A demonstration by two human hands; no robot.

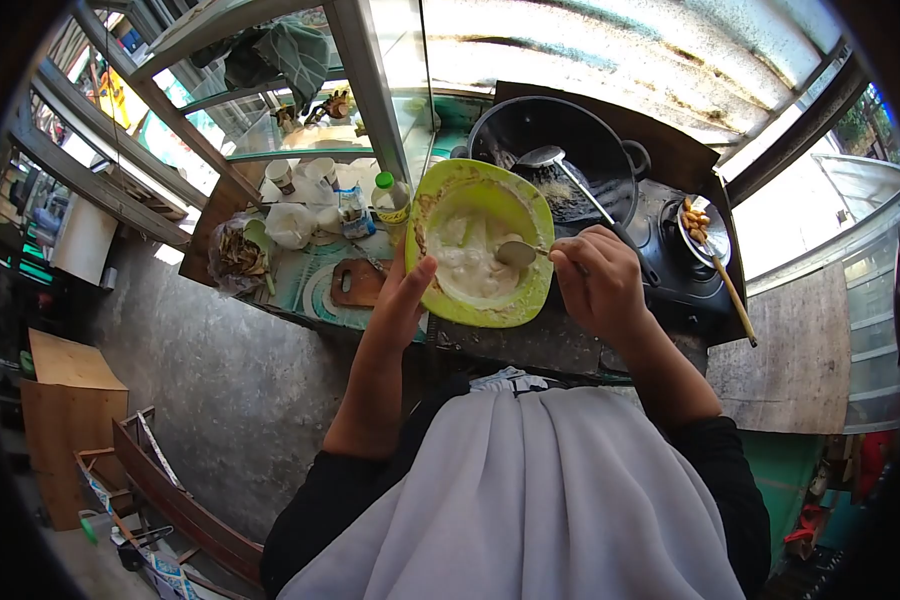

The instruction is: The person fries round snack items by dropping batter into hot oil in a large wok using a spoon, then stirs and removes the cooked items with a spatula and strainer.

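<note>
My left hand [398, 300] grips the near-left rim of a green bowl [526, 212], which is tilted toward me and holds white batter [470, 255]. My right hand [595, 280] pinches the handle of a metal spoon [518, 252]. The spoon's bowl rests in the batter near the middle of the green bowl. Both of my arms wear black sleeves, and a white cloth hangs over my front.
A black wok [570, 140] with a metal ladle [555, 165] sits on a dark stove [670, 260] behind the bowl. A skimmer with fried pieces [700, 225] lies at right. A wooden cutting board [358, 282], bags, cups and a bottle [390, 197] crowd the counter at left.
</note>
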